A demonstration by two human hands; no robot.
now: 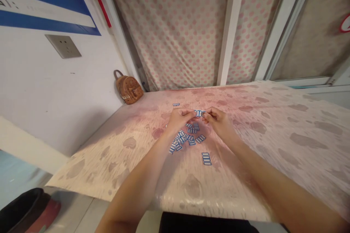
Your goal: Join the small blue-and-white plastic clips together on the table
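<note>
Between my two hands is a small flat blue-and-white striped piece (pixel 199 113), raised over the table. My left hand (pixel 180 118) pinches its left end, thumb against fingers. The right end is pinched by my right hand (pixel 216 118). Below and between my forearms lies a loose, overlapping pile of similar striped pieces (pixel 180 139). One such piece (pixel 206 159) lies apart, nearer to me, and another small one (pixel 176 104) lies beyond my left hand. What is printed on the pieces is too small to read.
A patterned cloth (pixel 193 185) covers the table. A small brown backpack (pixel 129 88) leans in the far left corner by the white wall. Behind the table hangs a dotted curtain (pixel 175 32). On the floor at lower left stands a dark bin (pixel 30 209).
</note>
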